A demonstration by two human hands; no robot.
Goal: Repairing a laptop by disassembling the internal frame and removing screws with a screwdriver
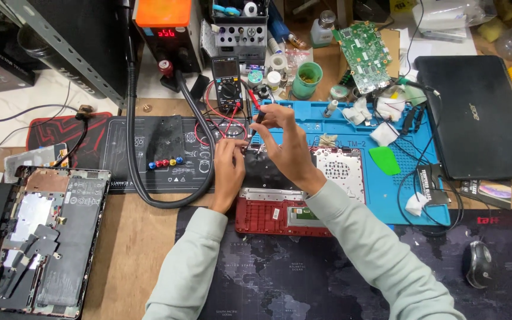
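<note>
On the far left of our bench an opened laptop base lies with its insides bared, and beside it a black hose loops over a dark work mat. At the centre we bend over a red laptop shell, which sits on the near left corner of the blue repair mat. Our left hand pinches closed at the shell's top edge; what it grips is too small to tell. Our right hand closes on a slim red-tipped probe, its leads running back to the multimeter. We judge the shell light and stiff but fragile: best held by its outer rim, clear of the bare metal inside. Further right lie a green circuit board, a closed black laptop and a mouse.
</note>
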